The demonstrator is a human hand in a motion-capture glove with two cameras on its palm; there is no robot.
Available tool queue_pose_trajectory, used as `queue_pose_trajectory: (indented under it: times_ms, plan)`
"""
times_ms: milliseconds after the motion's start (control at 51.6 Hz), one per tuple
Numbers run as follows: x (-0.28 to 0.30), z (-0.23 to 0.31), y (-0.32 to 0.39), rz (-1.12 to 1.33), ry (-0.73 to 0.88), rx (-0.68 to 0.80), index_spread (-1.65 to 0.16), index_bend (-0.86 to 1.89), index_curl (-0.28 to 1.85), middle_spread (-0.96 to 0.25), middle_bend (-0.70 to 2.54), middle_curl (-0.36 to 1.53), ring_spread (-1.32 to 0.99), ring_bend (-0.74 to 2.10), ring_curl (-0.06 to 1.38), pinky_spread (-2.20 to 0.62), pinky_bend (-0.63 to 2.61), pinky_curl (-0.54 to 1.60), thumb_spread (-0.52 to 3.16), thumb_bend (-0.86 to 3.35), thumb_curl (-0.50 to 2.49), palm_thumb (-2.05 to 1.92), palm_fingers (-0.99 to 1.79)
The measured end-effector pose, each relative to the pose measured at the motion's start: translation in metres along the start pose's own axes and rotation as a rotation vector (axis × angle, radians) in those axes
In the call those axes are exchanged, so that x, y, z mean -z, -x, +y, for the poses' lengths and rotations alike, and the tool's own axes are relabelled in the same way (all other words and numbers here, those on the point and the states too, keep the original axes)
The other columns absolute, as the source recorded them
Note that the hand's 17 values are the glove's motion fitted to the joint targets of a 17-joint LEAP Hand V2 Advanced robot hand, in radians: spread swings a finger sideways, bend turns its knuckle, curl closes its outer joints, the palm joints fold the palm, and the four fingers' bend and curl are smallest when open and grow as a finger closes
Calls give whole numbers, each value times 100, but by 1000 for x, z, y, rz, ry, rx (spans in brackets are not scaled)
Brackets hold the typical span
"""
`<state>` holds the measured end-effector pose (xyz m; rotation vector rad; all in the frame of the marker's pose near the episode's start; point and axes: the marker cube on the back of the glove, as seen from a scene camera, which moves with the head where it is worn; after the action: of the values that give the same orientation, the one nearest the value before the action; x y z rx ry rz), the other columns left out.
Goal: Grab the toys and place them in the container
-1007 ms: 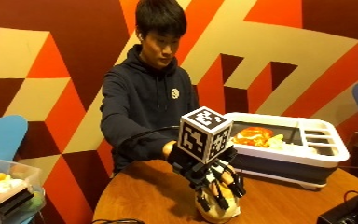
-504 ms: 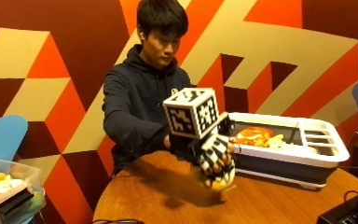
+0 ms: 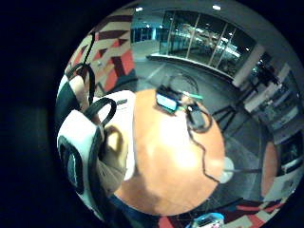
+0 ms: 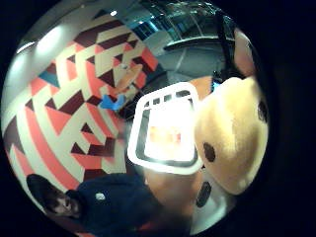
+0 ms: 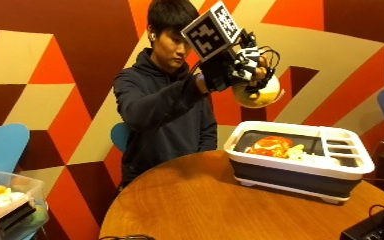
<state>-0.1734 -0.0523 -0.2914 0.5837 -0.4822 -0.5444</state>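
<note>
Gloved right hand (image 5: 235, 67) is raised high, fingers curled round a tan plush toy (image 5: 257, 92) with dark spots. Toy hangs in the air above the white and grey container (image 5: 298, 165), over its end nearer the person, well apart from the rim. Key relation: container lies straight below and slightly forward of the held toy, so the move left looks like a lowering into the main compartment, which already holds red and yellow toys (image 5: 275, 146). Container's long axis runs across the table. Thumb side palm view shows the toy (image 4: 232, 138) close to the palm with the container (image 4: 165, 131) beyond it. Round wooden table (image 5: 192, 205) carries the container; clear bin of other toys (image 5: 2, 205) sits at its far side. Room has red, orange and cream patterned walls.
</note>
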Motion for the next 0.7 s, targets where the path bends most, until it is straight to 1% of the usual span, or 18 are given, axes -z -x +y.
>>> queue_pose_trajectory:
  times_ms: [77,329,387,446,484,504,523,542,562,581,600,620,678,697]
  plan:
    - [-19,-12,24,-116,15,14,-45,61,96,-33,80,63,-44,110,65,-41,105,52,-3,12,90,87,90]
    - [-125,-26,111,-200,191,141,-47,55,108,-34,79,70,-44,114,68,-41,112,54,-4,10,94,86,82]
    - [-146,-26,124,-198,263,136,-47,52,110,-34,77,71,-44,115,68,-41,114,54,-3,8,95,84,79]
    - [-163,-25,129,-192,391,107,-47,45,110,-34,73,71,-43,115,68,-40,116,53,2,5,95,82,72]
    - [-175,-21,133,-178,496,116,-45,35,109,-33,67,70,-43,114,67,-40,119,53,8,4,95,80,61]
    - [-181,-18,136,-175,547,131,-44,22,104,-30,59,67,-40,113,66,-37,122,54,23,2,95,76,43]
    - [-185,-16,138,-178,591,147,-43,22,105,-28,56,67,-38,113,67,-35,123,55,29,2,95,74,36]
    - [-188,-14,138,-186,626,160,-42,18,102,-23,45,64,-33,98,64,-30,124,56,38,-2,92,68,-2]
    - [-189,-12,139,-196,647,170,-41,19,102,-21,42,64,-29,95,67,-26,128,59,45,-3,91,65,-12]
    - [-190,-12,139,-205,655,176,-41,16,99,-18,38,62,-25,88,65,-23,128,58,51,-4,89,63,-20]
    - [-189,-12,139,-212,651,179,-40,13,95,-14,32,59,-22,72,60,-19,126,56,57,-8,86,55,-41]
    - [-187,-12,138,-219,636,178,-40,12,91,-12,32,58,-19,62,57,-16,123,54,62,-8,83,51,-43]
    - [-174,-16,132,-253,565,161,-38,11,84,-7,21,53,-13,45,48,-10,116,49,77,-10,76,37,-41]
    - [-168,-17,130,-264,536,154,-37,10,82,-5,18,51,-11,41,46,-8,115,48,81,-6,75,38,-39]
